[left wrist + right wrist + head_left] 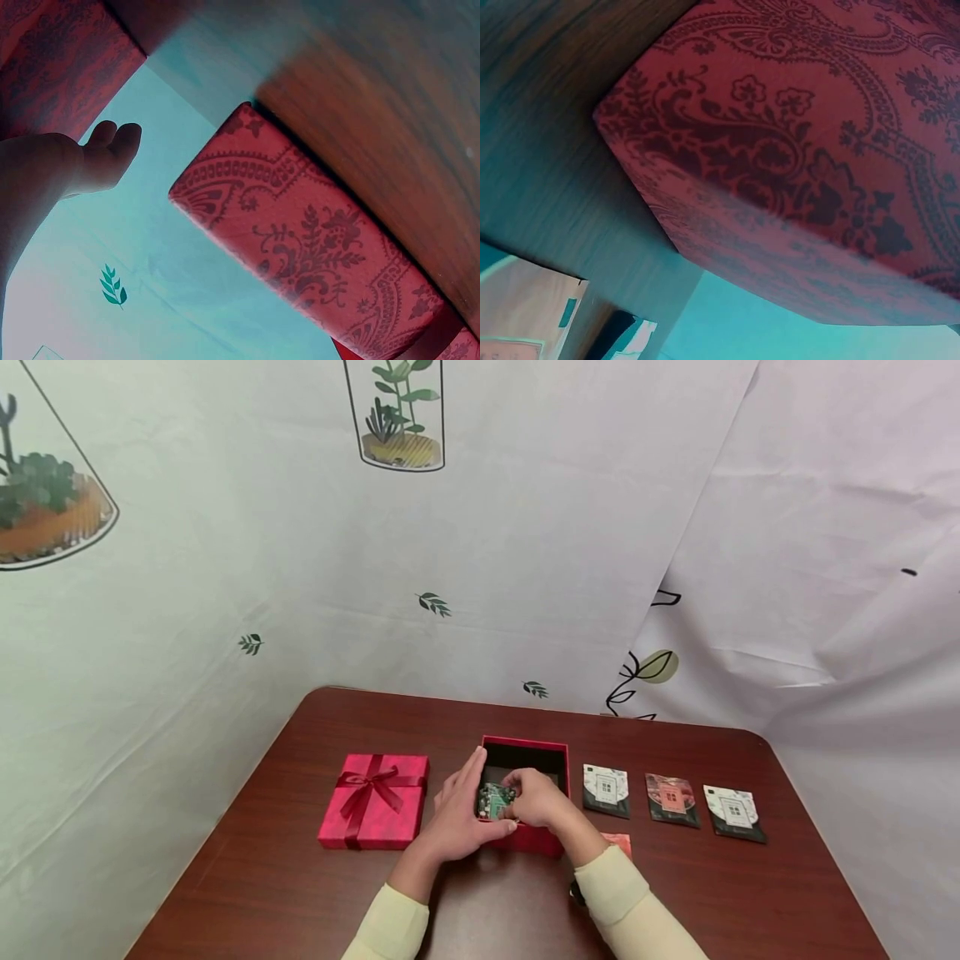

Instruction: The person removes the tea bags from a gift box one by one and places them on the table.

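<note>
Head view: the right hand (538,797) bends over the near part of an open box (531,840), thumb and fingers narrowed on the edge of a green packet (492,800); the packet lies within the box's mouth, toward the near left corner, though whether it touches the bottom cannot be told; the left hand (460,818) is spread along the left wall, fingers straight, thumb beside the near rim. Likely faults: a packet corner could catch on the rim or the left thumb and crease, given the tight space; the box could slide on the surface (510,910) if pushed without the left hand's support; the right sleeve (611,885), passing over a partly hidden orange packet (621,841), could drag it; an outward swing of the left hand could nudge the bowed lid (408,814); two white packets (606,789) and a red packet (672,799), farther right, seem less exposed.
</note>
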The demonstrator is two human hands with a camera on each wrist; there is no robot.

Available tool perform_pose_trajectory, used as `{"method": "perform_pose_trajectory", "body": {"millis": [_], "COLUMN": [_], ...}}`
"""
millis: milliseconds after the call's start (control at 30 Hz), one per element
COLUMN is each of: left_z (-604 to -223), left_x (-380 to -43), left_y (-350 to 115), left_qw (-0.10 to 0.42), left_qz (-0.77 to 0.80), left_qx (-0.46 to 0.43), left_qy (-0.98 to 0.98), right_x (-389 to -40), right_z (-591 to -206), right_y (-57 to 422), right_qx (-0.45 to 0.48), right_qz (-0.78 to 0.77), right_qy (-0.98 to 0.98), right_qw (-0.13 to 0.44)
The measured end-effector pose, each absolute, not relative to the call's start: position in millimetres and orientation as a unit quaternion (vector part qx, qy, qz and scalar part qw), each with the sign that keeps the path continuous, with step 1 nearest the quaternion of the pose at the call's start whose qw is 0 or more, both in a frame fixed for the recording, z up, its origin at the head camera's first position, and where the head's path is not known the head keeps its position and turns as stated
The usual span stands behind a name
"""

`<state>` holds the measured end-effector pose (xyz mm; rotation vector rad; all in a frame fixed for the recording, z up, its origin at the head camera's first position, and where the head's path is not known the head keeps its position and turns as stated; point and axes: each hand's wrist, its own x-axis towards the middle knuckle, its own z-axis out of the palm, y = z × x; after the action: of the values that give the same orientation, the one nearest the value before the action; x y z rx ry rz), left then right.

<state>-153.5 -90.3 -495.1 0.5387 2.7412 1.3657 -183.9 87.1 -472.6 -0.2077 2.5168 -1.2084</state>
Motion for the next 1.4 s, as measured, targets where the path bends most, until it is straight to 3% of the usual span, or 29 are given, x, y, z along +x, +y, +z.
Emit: {"method": "perform_pose_trajectory", "body": {"millis": [867,1400], "left_z": [-498.2,-497.5], "left_x": [-153.4,-154.2], "left_y": [-90.4,-90.2], "left_qw": [0.015,0.016], "left_qz": [0.433,0.432], "left_qx": [0.171,0.168], "left_qy": [0.885,0.886], "right_x": [-182.5,-179.2], "right_z": [-474.8,-468.1], "right_y": [85.9,90.1], "right_qx": [-0.089,-0.040], "right_qz": [-0.424,-0.460], "right_qy": [0.888,0.885], "right_qw": [0.151,0.053]}}
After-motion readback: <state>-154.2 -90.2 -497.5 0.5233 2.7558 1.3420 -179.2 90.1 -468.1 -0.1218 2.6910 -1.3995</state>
